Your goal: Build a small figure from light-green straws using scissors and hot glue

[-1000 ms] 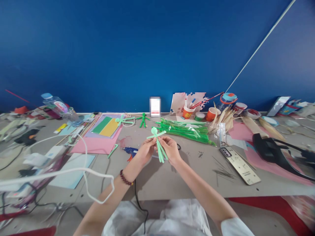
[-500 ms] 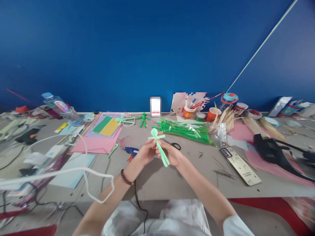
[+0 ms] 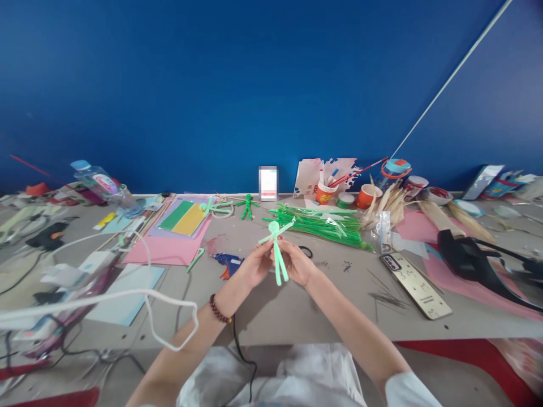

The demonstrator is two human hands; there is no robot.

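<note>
Between my two hands is a pale green pipe-cleaner figure (image 3: 279,261), with a round head at the top, arms spread and two legs hanging toward me. My left hand (image 3: 258,263) pinches it from the left side, and my right hand (image 3: 297,263) from the right; both are closed on its body. Beyond them a darker green pipe-cleaner figure (image 3: 246,207) rests against the wall's foot. Another pale green figure (image 3: 214,207) lies left of it. A blue hot glue gun (image 3: 228,261) is beside my left hand. Black scissors (image 3: 306,252) lie partly hidden behind my right hand.
Green pipe cleaners (image 3: 318,223) in plastic lie behind my right hand. A phone (image 3: 416,285) and black clippings are at right, coloured paper (image 3: 165,250) at left. A white cable (image 3: 169,294) loops in front of my left forearm. A paper cup (image 3: 326,194) holds pens.
The pale green figure has turned in my hands; its head shifted right and its legs hang straighter. Its right-hand arm now points up to the right. Both hands still hold it.
</note>
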